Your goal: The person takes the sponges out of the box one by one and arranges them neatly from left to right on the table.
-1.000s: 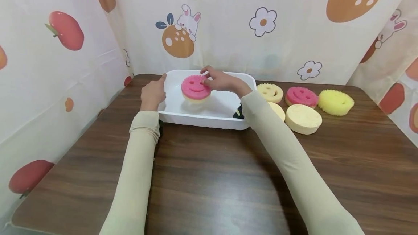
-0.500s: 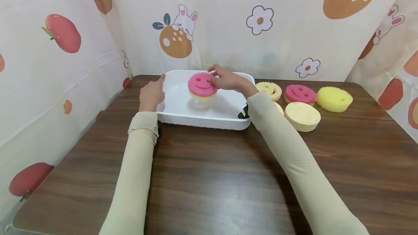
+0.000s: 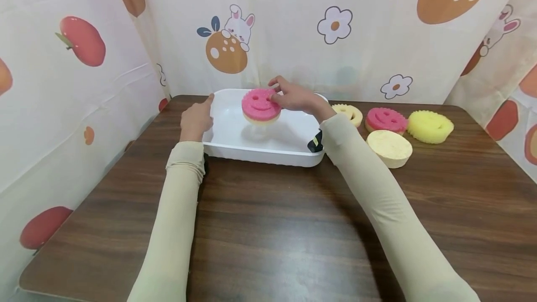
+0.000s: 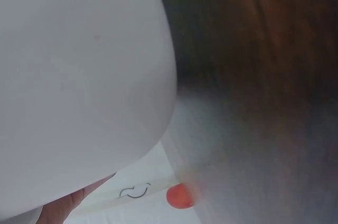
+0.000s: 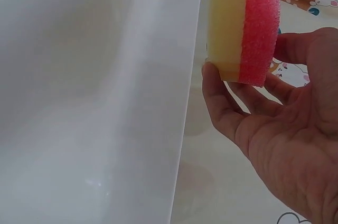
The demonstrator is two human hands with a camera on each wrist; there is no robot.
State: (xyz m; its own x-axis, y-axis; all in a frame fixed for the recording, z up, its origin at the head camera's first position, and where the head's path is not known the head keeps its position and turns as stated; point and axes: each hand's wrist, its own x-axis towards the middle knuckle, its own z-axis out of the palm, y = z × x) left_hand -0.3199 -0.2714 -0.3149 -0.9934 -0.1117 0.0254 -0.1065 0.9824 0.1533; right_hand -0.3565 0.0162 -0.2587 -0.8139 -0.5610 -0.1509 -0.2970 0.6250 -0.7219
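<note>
A round pink smiley sponge (image 3: 261, 105) with a pale yellow underside hangs above the white tub (image 3: 226, 146), lifted clear of its floor. My right hand (image 3: 293, 98) grips it by its right edge; in the right wrist view the thumb and fingers (image 5: 232, 105) pinch the pink and yellow sponge (image 5: 244, 23) beside the tub's wall (image 5: 105, 102). My left hand (image 3: 196, 118) rests against the tub's left rim, index finger pointing along the rim. The left wrist view is filled by the tub's white corner (image 4: 79, 76).
To the right of the tub lie a pale yellow smiley sponge (image 3: 350, 113), a second pink smiley sponge (image 3: 385, 120), a bright yellow sponge (image 3: 430, 126) and a cream round sponge (image 3: 388, 147). The brown wooden table (image 3: 272, 227) is walled by patterned curtains (image 3: 75, 69).
My right hand has lifted the pink sponge a little higher and slightly right over the tub. The left hand stays on the rim.
</note>
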